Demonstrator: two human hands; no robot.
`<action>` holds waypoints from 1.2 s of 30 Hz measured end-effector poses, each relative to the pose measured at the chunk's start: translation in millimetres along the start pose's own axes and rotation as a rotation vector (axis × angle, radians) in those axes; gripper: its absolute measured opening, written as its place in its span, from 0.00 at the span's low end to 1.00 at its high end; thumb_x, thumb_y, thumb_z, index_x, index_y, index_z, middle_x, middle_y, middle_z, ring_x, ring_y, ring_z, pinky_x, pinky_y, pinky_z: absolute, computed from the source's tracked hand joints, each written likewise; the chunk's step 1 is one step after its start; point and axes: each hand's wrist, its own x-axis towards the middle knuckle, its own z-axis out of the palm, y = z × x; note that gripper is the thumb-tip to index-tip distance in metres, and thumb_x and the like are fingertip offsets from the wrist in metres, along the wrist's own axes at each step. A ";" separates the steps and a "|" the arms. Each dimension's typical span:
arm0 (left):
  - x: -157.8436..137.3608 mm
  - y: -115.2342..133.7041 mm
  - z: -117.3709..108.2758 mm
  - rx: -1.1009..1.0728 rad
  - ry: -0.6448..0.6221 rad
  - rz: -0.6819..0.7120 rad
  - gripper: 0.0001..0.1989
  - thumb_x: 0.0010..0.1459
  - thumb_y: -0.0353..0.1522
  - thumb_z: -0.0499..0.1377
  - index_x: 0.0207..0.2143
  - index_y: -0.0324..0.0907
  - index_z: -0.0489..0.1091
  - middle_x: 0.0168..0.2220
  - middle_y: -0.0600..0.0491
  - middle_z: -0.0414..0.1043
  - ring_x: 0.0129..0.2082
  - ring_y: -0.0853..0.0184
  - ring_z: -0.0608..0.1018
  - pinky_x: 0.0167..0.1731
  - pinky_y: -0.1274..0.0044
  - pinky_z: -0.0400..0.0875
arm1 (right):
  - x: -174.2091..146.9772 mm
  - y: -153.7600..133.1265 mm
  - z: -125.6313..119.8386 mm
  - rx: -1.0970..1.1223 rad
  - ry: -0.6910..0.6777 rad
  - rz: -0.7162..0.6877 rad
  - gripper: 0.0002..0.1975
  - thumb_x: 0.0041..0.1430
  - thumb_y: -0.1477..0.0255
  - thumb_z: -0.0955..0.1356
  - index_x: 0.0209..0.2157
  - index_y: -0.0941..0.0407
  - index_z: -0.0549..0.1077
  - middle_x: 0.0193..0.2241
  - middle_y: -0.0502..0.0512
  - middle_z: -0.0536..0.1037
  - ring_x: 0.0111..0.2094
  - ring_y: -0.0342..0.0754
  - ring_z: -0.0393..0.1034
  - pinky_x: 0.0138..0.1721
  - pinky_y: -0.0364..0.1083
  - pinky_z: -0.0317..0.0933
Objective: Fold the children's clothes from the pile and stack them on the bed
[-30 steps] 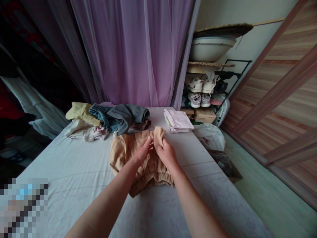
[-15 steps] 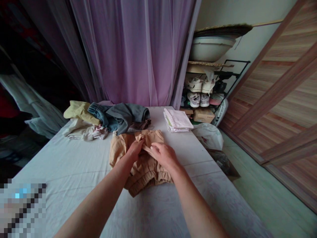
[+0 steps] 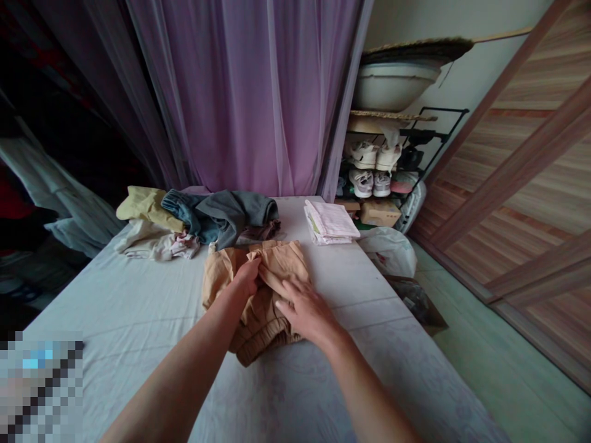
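Tan shorts [image 3: 261, 329] with a gathered elastic waistband lie on the bed in front of me, the waistband toward me. My left hand [image 3: 249, 275] pinches a raised fold of the cloth near the middle of the shorts. Resting on their right part is my right hand [image 3: 305, 307], fingers stretched out and slightly spread over the fabric. The left fingertips are partly hidden by the cloth and the hand itself.
Behind the shorts lies a loose heap of clothes with grey-blue trousers [image 3: 221, 212], a yellow garment [image 3: 145, 206] and a whitish garment [image 3: 150, 241]. A folded pink-white stack [image 3: 335, 221] sits at the back right. A shoe rack [image 3: 443, 138] stands beyond the bed's right edge.
My right hand has let go of its pinch and opened flat, moving slightly down onto the cloth. The fold on the right now lies flatter. My left hand keeps its grip, shifted slightly left.
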 end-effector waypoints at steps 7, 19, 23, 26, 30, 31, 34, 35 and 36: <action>-16.1 6.2 -5.5 0.171 0.065 0.006 0.09 0.62 0.37 0.56 0.39 0.43 0.70 0.26 0.55 0.72 0.22 0.68 0.75 0.26 0.75 0.75 | -16.6 7.7 -16.1 -0.137 0.033 0.124 0.09 0.56 0.75 0.66 0.39 0.54 0.74 0.41 0.56 0.78 0.43 0.51 0.72 0.40 0.44 0.62; -20.5 11.1 -9.9 0.834 0.115 0.330 0.25 0.53 0.32 0.64 0.54 0.42 0.68 0.49 0.45 0.76 0.53 0.55 0.75 0.52 0.71 0.65 | -46.6 46.5 26.5 -0.166 0.285 -0.042 0.12 0.62 0.76 0.63 0.38 0.51 0.78 0.35 0.52 0.76 0.34 0.43 0.72 0.34 0.39 0.60; -20.9 11.6 -16.5 1.082 0.141 0.380 0.28 0.59 0.34 0.60 0.61 0.40 0.61 0.52 0.41 0.73 0.52 0.54 0.76 0.51 0.69 0.67 | -51.7 54.2 16.5 -0.066 0.325 -0.084 0.13 0.65 0.67 0.62 0.40 0.51 0.78 0.35 0.53 0.77 0.35 0.43 0.73 0.37 0.40 0.63; -23.5 15.7 -20.2 1.189 0.183 0.450 0.24 0.61 0.31 0.55 0.60 0.39 0.64 0.53 0.40 0.71 0.50 0.55 0.76 0.49 0.68 0.70 | -41.8 59.7 -4.7 -0.009 0.433 -0.073 0.17 0.67 0.65 0.59 0.41 0.53 0.78 0.37 0.55 0.79 0.39 0.45 0.73 0.41 0.41 0.63; -32.1 16.4 -9.7 1.291 0.149 0.708 0.21 0.60 0.25 0.50 0.55 0.39 0.69 0.58 0.42 0.66 0.56 0.58 0.72 0.56 0.68 0.65 | -3.9 57.2 -28.2 0.001 0.473 -0.006 0.21 0.67 0.67 0.56 0.42 0.57 0.78 0.40 0.60 0.80 0.43 0.49 0.73 0.47 0.45 0.63; -34.7 13.2 -4.6 1.317 0.075 0.799 0.20 0.61 0.26 0.50 0.54 0.40 0.70 0.59 0.43 0.66 0.58 0.59 0.70 0.59 0.68 0.62 | 8.8 52.9 -29.2 0.005 0.451 0.002 0.20 0.67 0.68 0.56 0.44 0.57 0.77 0.41 0.60 0.80 0.44 0.49 0.73 0.48 0.46 0.63; -40.4 -4.7 8.8 1.388 -0.157 0.917 0.21 0.63 0.36 0.52 0.57 0.41 0.67 0.61 0.45 0.65 0.62 0.57 0.65 0.63 0.65 0.56 | 48.7 34.8 -18.3 0.075 0.365 -0.012 0.21 0.66 0.70 0.56 0.54 0.57 0.71 0.51 0.60 0.76 0.52 0.49 0.70 0.54 0.46 0.61; -41.2 -11.9 10.9 1.414 -0.181 0.887 0.26 0.62 0.41 0.54 0.60 0.41 0.64 0.63 0.44 0.63 0.64 0.55 0.63 0.63 0.62 0.54 | 60.9 29.0 -11.1 0.105 0.331 -0.024 0.22 0.66 0.71 0.56 0.56 0.57 0.70 0.54 0.59 0.75 0.55 0.48 0.68 0.56 0.46 0.60; -41.4 -18.6 11.5 1.441 -0.176 0.843 0.31 0.61 0.44 0.54 0.62 0.39 0.61 0.64 0.42 0.60 0.65 0.53 0.60 0.64 0.60 0.52 | 71.6 24.4 -2.9 0.118 0.303 -0.035 0.23 0.66 0.71 0.55 0.58 0.57 0.68 0.56 0.58 0.73 0.57 0.48 0.65 0.57 0.46 0.59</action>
